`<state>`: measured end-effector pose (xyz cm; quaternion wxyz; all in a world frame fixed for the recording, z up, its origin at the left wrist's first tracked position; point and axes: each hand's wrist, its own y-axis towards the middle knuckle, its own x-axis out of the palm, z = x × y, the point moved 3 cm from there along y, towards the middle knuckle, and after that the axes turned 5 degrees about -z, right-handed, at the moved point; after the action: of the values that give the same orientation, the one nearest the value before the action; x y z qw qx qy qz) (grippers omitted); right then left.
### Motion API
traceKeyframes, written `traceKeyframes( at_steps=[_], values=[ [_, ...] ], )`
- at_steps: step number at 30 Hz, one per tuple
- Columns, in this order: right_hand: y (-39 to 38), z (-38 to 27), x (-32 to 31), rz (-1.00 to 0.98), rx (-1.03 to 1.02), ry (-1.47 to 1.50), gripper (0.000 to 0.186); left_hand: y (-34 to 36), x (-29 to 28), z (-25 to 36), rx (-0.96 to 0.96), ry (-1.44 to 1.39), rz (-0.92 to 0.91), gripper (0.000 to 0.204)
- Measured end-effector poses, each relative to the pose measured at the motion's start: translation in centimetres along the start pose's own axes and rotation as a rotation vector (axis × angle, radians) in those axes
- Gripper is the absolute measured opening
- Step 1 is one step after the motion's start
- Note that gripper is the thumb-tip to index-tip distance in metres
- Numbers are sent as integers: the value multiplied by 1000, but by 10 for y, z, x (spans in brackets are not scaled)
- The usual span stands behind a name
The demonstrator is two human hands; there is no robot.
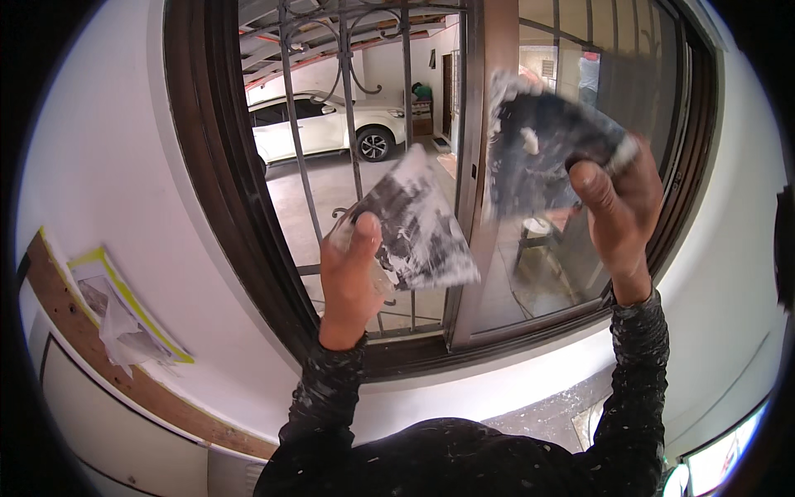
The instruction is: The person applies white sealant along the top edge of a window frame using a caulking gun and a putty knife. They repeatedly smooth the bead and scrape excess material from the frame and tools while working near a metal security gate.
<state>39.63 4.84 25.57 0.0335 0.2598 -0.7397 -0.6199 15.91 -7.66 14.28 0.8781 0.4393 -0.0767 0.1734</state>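
My left hand [349, 273] grips a flat, dark putty spreader [421, 230] with its thumb laid over the near face. White paste is smeared thickly across that blade, which flares toward its far edge. In my right hand [623, 217] is a second dark putty spreader [530, 170], held higher and blurred by motion. A small white lump clings to its face, and more paste lines its left edge. The two blades are apart, both raised in front of a window with a brown frame [219, 149]. My fingers behind each blade are mostly hidden.
Dark metal grille bars [346, 91] stand behind the window opening, with a white car [331, 132] parked beyond. A glass sash fills the right side. At lower left, papers with a yellow edge [170, 344] lie on a brown wooden ledge [79, 319]. A bright screen [729, 451] shows at lower right.
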Motion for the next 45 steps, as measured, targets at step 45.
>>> traceKeyframes(
  at_steps=[45],
  values=[
    [190,-83,82,316,-733,-1096,15,-19,-149,-36,492,322,292,32]
  ],
)
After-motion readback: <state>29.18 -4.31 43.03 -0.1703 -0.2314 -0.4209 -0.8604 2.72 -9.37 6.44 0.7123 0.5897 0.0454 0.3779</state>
